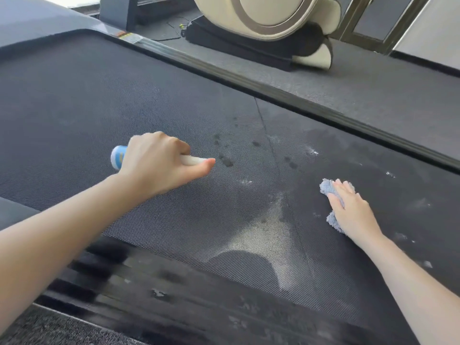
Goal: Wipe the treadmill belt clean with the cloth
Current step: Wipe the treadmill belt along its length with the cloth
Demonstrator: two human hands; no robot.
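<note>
Dark treadmill belt [124,100] fills the view. Right hand [352,207] presses flat on the blue cloth [326,186] beneath its palm. Left hand [159,160] grips a spray bottle [118,158]. Wet drops just beyond that thumb could get missed, I'd say.

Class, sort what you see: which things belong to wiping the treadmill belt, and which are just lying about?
Job: dark mesh treadmill belt; fluffy blue-grey cloth under the right hand; blue-and-white bottle gripped by the left hand.
Lying about: cream rounded machine; black mat beneath it.
</note>
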